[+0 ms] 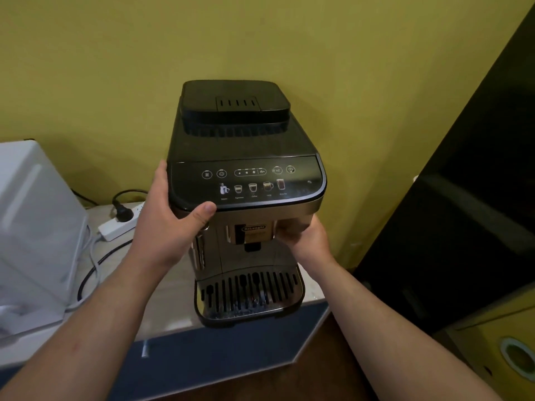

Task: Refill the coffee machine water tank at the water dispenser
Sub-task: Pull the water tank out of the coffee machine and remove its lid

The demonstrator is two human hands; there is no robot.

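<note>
While the coffee machine [246, 180] sits mid-frame on the surface [168, 287], the left hand [170, 215] clamps its left corner; the right hand [304, 235] fingers curl under its front.

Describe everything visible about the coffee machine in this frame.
The coffee machine stands upright on a pale counter against a yellow wall. Black glossy top with ribbed lid, touch panel with drink icons, metallic front, slotted drip tray. The left hand grips its front left corner; the right hand reaches under the panel's right side.
</note>
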